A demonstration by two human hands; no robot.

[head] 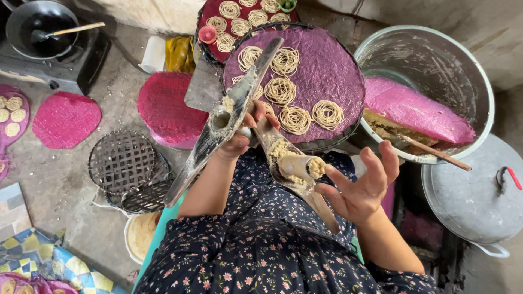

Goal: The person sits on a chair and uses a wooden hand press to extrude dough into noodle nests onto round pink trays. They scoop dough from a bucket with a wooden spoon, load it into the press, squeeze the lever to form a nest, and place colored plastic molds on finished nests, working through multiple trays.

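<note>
**A:** Which step are you on?

**B:** By my reading, you're between pressings. The wooden noodle press (256,130) is swung open in front of your chest, its two arms splayed apart. Your left hand (239,139) is closed around it at the hinge, holding it up over the near edge of the purple mat (332,71).

**A:** And your right hand?

**B:** Your right hand (362,188) is open, fingers spread, palm turned toward the dough-caked plunger (305,166). Whether the fingertips touch it, I cannot tell.

**A:** What does the next move call for?

**B:** Likely dough for the hollow cup (220,120) in the upper arm. The dough (392,128) lies in the big metal basin (474,71) at your right, partly under a pink mat (414,109). Noodle coils (280,90) already sit on the purple mat, with bare space at its far side.
</note>
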